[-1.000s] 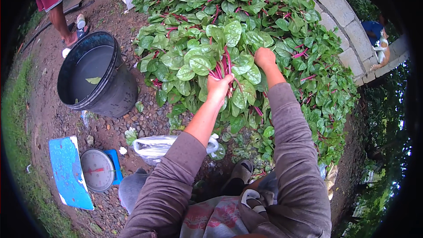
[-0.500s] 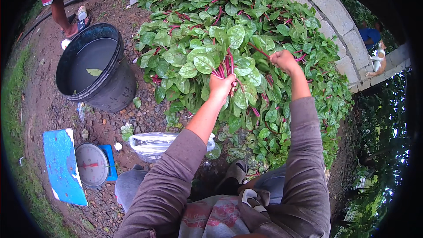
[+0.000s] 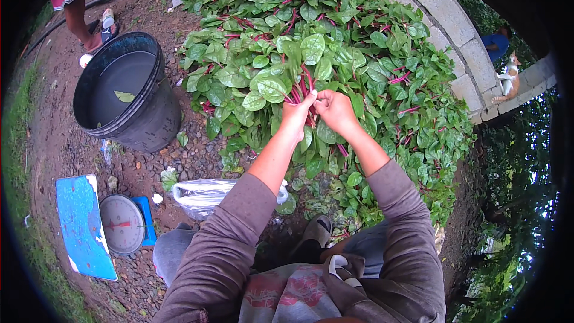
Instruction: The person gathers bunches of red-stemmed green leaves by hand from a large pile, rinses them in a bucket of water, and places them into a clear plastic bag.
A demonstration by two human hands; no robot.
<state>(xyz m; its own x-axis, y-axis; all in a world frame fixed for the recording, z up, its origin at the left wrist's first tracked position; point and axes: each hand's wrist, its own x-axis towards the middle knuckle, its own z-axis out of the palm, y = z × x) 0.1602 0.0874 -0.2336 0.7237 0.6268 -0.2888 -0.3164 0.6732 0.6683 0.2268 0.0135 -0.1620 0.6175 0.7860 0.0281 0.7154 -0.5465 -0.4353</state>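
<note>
You are bunching red-stemmed greens: left hand and right hand both clenching the stems; keep them aligned, bucket sitting at nine o'clock.

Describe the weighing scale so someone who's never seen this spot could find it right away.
Start at the big black bucket left of the leaf pile, then look down over the gravel toward the person's left knee. The scale lies beside a blue board; its round grey dial with red needle sets it apart.

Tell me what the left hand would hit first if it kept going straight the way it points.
Likely the bunch of red stems the left hand already grips; beyond that, the heap of green leaves. Depth is hard to judge.
</note>
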